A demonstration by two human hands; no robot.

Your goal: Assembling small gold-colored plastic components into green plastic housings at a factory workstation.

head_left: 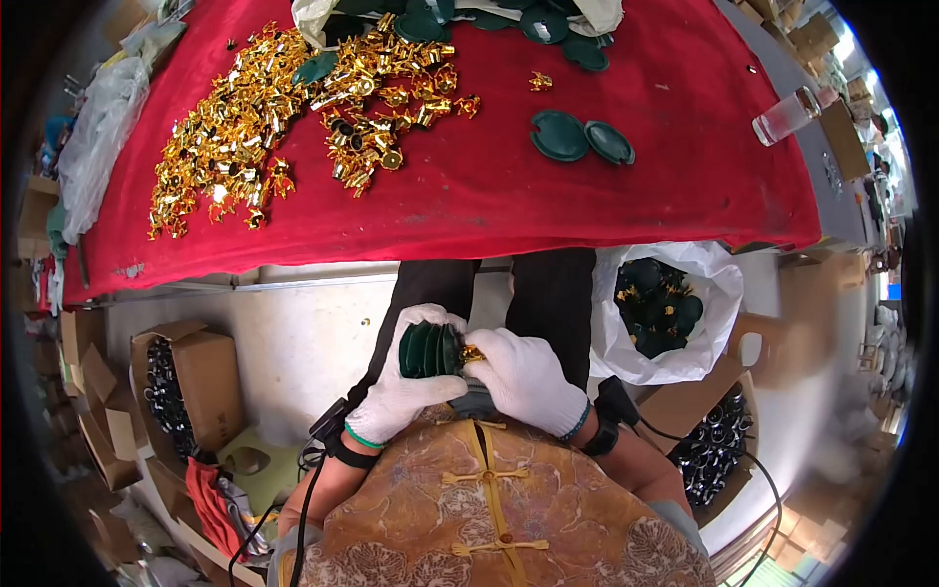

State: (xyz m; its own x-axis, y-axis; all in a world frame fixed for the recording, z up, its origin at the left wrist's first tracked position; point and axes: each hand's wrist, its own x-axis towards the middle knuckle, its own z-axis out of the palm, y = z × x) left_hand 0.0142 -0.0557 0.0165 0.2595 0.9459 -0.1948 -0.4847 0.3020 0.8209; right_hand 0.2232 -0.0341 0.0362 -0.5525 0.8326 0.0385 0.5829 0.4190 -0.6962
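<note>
The left hand (pixel 407 394) clasps stacked green discs (pixel 423 351) in its grip. The right hand (pixel 528 377) pinches a gold piece (pixel 471 353) at their three o'clock.

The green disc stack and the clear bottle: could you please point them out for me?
Green disc stack (pixel 426 351): head view, middle of its ridged side.
Clear bottle (pixel 780 121): head view, middle of its see-through body.

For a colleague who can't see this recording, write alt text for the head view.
In white gloves, the left hand holds a stack of dark green discs while the right hand pinches a gold piece at its end. Ahead, a red tablecloth bears piled gold pieces and loose green discs.
</note>
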